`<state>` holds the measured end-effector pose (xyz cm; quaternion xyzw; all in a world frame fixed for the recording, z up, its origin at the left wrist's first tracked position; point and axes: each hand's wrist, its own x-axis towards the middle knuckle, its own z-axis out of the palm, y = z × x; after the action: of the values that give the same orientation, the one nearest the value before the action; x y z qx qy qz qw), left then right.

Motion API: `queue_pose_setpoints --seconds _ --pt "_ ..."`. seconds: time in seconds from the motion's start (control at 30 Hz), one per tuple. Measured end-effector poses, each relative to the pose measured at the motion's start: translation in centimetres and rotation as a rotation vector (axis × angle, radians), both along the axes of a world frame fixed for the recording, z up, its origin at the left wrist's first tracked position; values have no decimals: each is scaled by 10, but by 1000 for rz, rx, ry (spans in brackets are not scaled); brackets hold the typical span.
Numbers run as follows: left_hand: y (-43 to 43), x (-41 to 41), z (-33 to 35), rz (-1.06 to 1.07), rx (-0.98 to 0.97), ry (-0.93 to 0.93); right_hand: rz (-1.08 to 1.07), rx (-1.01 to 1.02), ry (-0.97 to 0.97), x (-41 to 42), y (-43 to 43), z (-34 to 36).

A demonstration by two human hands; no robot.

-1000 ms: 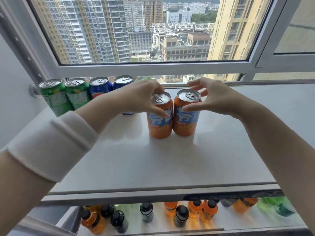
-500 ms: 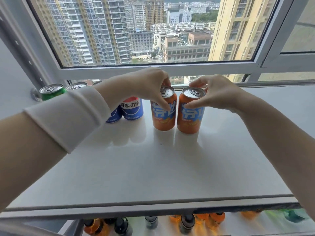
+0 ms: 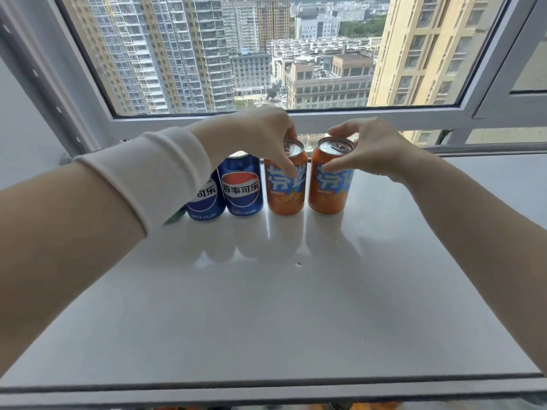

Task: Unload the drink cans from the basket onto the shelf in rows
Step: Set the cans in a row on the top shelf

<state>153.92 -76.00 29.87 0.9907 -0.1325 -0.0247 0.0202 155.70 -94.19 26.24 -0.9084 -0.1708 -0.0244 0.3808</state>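
So, we're looking down at a white shelf [image 3: 266, 306] under a big window [image 3: 325, 39], and both hands are out at the back of it, one on each can. The left hand [image 3: 257, 137] sits over the top of the left orange can [image 3: 285, 187]. Its thumb runs down the front across the label and the other fingers curl over the far side of the rim, so it grips that can from above. The right hand [image 3: 373, 152] does much the same on the right orange can [image 3: 330, 187], with the thumb pressed on the front just under the rim and the fingers hooked round behind the top. Both cans stand upright on the shelf, side by side with a thin gap between them, close to the window frame.

Left of those, in the same row, there's a blue can [image 3: 243, 187] just beside the left orange can, upright, logo facing us. The other blue can [image 3: 204, 199] is right next to it, touching or nearly, we can't tell which, and it's half hidden behind our left forearm. A green sliver [image 3: 176, 216] pokes out under the arm further left, too little to say what it is. A white cuff [image 3: 154, 176] wraps the left forearm. Outside the glass it's tower blocks [image 3: 177, 54] and lower buildings.
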Motion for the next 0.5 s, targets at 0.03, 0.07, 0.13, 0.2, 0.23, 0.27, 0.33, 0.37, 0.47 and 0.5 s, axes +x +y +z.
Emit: queue_pose_setpoints --seconds 0.03,0.07,0.13,0.2,0.23,0.27,0.33,0.37,0.47,0.5 --pt "2 1 1 5 8 -1 2 -1 3 1 1 0" --pt "4 2 2 11 10 2 4 -3 3 2 2 0" --pt "6 3 4 19 4 21 8 -7 2 4 5 0" --pt "5 4 5 17 9 38 10 0 8 5 6 1" --pt "4 4 4 15 17 41 11 1 11 6 7 1" --pt "4 4 4 14 24 40 13 1 13 7 8 1" --pt "4 4 4 14 27 40 18 4 22 8 9 1" --pt "5 5 4 13 25 43 21 6 28 8 9 2" --pt "7 4 1 9 23 46 32 6 45 9 9 2" --pt "7 5 1 7 17 45 33 5 51 9 9 2"
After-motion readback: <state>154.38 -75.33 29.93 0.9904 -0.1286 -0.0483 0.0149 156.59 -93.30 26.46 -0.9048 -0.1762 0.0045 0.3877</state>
